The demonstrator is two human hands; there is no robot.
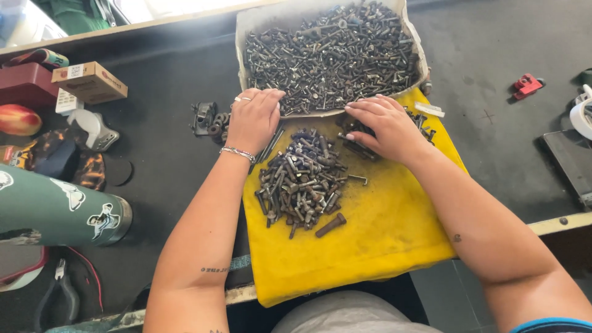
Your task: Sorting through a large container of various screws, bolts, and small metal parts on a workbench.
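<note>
The left hand (253, 120) is lying palm down with its fingers spread loosely and flat, clenching nothing; its fingertips are resting at the near rim of the tray of bolts (412, 37), and the heel of the hand is sitting at the far left edge of the yellow cloth (382, 234); a few long bolts are showing just under its right side, though whether it is pinning them I cannot tell; the right hand (385, 126) is likewise lying flat and released, fingers pointing left along the tray's near rim, covering a small scatter of dark bolts (421, 120) on the far right part of the cloth; between and just near of the two hands, the sorted pile of bolts (302, 179) is heaping on the middle of the cloth, touching neither palm; one thick rusty bolt (331, 225) is lying apart at the pile's near edge; a green printed bottle (55, 213) is lying well to the left on the dark table (493, 142)
</note>
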